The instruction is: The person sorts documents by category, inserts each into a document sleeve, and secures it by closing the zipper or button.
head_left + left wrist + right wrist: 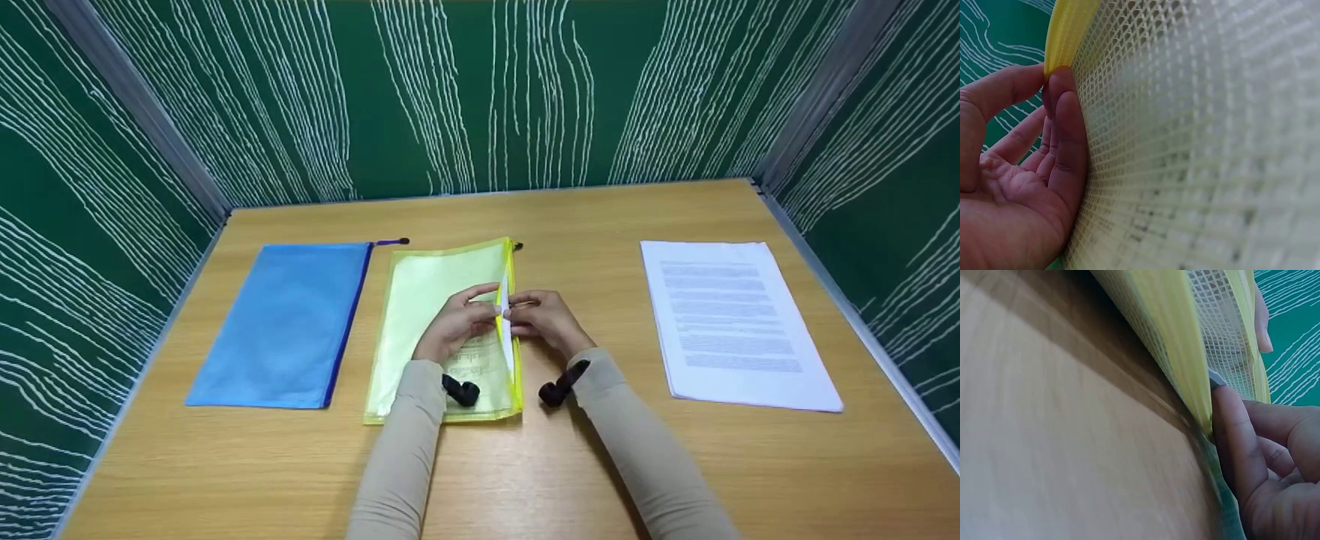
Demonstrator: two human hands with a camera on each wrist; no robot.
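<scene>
A yellow mesh zip pouch (420, 300) lies in the middle of the table, its zip side parted on the right. White paper (507, 346) shows in the gap, and print shows faintly through the mesh. My left hand (459, 321) lies over the pouch; in the left wrist view its thumb and fingers pinch the yellow zip edge (1064, 42). From the right side, my right hand (551, 321) pinches the opposite edge (1199, 382) of the opening, as the right wrist view shows. Part of its grip is hidden behind the fingers.
To the left lies a blue zip pouch (281, 322) with a dark pull tab (403, 241). A stack of printed white sheets (727, 322) lies on the right of the wooden table (592, 480). Green panels (517, 97) with white wavy lines stand around the table.
</scene>
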